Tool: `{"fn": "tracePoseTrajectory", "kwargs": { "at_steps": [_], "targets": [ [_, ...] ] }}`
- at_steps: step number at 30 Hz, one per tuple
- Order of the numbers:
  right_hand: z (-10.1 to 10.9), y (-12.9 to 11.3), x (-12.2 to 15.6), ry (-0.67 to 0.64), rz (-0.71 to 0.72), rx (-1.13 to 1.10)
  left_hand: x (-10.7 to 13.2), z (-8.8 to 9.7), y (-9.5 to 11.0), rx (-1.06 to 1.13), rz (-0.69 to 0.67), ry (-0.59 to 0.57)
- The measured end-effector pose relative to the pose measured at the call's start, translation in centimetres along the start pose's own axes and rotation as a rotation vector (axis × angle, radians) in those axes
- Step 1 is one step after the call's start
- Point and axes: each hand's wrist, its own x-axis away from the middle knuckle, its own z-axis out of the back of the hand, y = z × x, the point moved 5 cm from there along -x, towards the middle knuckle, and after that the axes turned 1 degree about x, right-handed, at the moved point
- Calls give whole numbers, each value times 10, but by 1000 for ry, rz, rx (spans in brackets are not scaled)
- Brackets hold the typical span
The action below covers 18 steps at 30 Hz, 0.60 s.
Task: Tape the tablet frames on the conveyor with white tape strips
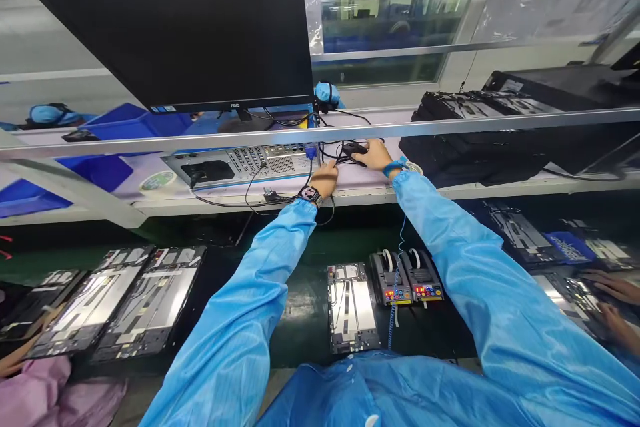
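Our hands apart over shelf (364, 179). Dark mouse-like object (353, 149) lies right of left hand (324, 180), against nearer right hand (376, 155), long axis roughly crosswise. Left at cables (342, 159); either grip, we cannot tell.

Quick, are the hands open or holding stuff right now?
Left hand: curled beside black cables; can't tell if gripping.
Right hand: touching a small black object; can't tell if closed around it.
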Motion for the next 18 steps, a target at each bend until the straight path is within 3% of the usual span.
{"fn": "tracePoseTrajectory", "kwargs": {
  "at_steps": [5, 8, 12, 15, 18],
  "targets": [
    [19, 5, 25, -22, -35, -77, -25, -5, -7, -22, -70, -100],
    [6, -5, 39, -104, -51, -14, -33, -4, -11, 63, -92, -63],
    [-19, -28, 39, -111, -15, 117, -38, 3, -15, 198, -5, -7],
    [-32, -41, 24, -92, 53, 148, -24, 15, -7, 186, 60, 12],
    [-39, -43, 8, -120, 100, 155, 21, 35, 12, 216, 33, 140]
  ]
}}
